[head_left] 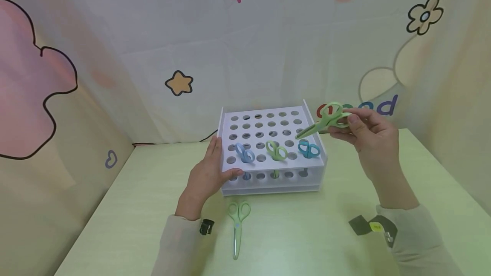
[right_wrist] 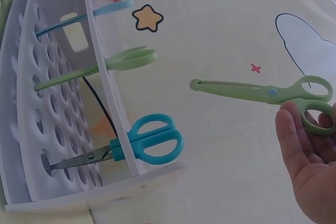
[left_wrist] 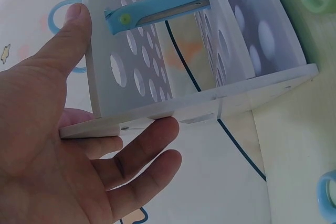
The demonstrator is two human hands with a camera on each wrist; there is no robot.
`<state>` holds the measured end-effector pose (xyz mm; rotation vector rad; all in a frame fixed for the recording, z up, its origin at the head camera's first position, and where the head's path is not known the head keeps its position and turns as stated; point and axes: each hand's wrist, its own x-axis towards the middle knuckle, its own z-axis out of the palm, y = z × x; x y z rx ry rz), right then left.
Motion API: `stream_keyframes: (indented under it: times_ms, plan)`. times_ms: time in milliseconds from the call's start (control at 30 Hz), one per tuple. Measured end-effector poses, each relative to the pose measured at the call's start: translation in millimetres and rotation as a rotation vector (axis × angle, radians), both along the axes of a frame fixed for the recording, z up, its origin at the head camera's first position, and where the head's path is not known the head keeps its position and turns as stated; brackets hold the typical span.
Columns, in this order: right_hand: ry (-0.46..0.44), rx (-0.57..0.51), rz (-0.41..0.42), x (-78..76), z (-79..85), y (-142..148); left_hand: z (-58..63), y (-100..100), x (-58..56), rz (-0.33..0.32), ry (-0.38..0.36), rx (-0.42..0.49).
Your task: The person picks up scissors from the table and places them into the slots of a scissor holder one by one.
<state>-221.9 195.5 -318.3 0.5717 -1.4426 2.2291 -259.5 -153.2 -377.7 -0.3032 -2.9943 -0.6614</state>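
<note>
A white rack [head_left: 268,190] with rows of round holes stands on the table. My left hand [head_left: 205,178] grips its left side, thumb at the front edge of the top plate and fingers against the side panel [left_wrist: 231,92]. Three scissors stand in the front holes, handles up: light blue [head_left: 246,155], green [head_left: 276,151] and teal [head_left: 308,150]. My right hand [head_left: 374,139] pinches another pair of green scissors [head_left: 324,123] by a handle loop, above the rack's right side. Its blades are closed and point down-left toward the top plate; in the right wrist view the tip [right_wrist: 195,85] is apart from the rack.
More green scissors [head_left: 237,225] lie on the table [head_left: 299,233] in front of the rack, handles toward it. A blue loop [left_wrist: 323,195] shows at the left wrist view's right edge. A patterned curtain [head_left: 249,63] hangs close behind the rack.
</note>
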Motion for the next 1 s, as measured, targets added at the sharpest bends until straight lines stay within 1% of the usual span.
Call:
stream_keyframes:
  times_ms: [333,500,800,1000]
  plan:
    - [-0.008,-0.012,-0.022,-8.7,-5.9,3,-2.2,0,-1.3,-0.007,0.013,-0.004]
    - [-0.011,0.005,-0.038,-13.1,-9.7,3,-1.4,0,-1.2,-0.005,0.014,-0.011]
    - [-0.081,0.052,-0.051,-17.8,-17.1,6,-1.2,0,-1.2,-0.005,0.014,-0.011]
    - [-0.103,0.087,-0.072,-20.9,-22.5,6,-1.7,-1,-0.8,-0.005,0.013,-0.004]
